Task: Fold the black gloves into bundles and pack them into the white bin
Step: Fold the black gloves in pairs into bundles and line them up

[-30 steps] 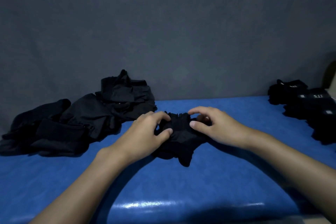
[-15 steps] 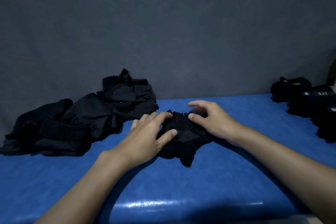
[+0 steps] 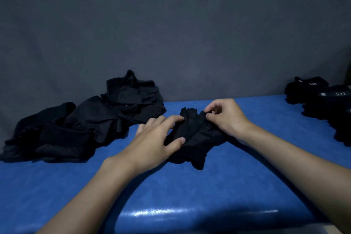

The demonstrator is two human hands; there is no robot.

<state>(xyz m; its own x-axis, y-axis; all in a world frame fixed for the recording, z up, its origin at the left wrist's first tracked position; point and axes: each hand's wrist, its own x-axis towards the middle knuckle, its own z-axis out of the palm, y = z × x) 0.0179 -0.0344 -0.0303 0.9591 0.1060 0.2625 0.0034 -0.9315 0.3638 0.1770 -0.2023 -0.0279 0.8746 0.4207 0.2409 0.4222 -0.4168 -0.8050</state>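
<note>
Behind the black glove (image 3: 195,133), filling the upper half of the view: a plain grey backdrop (image 3: 171,24). Beneath the glove, spreading to both sides: a blue counter (image 3: 190,192), with a streak of glare along the edge nearest the person.

Left of the glove and just apart from it, up against the backdrop: a loose heap of black gloves (image 3: 85,119), crumpled and overlapping, too dark to count. Far right of the glove, well apart from it and cut off by the frame edge: a neater stack of black gloves (image 3: 311,89), with a white "5.11" label (image 3: 340,94) on top.

From the near edge toward the glove: two bare forearms, one from each side.

The glove itself: flat on the counter about midway across, bunched and partly doubled over, a dark tab hanging off the near side. Whether a single glove or a pair, cannot tell.

On the glove's left side: the left hand (image 3: 153,138), palm down, fingers spread and nearly straight, thumb tip and forefinger pressing the fabric flat, gripping nothing.

On the glove's far right corner: the right hand (image 3: 226,118), fingers curled, thumb and fingertips pinching the top edge of the fabric.
</note>
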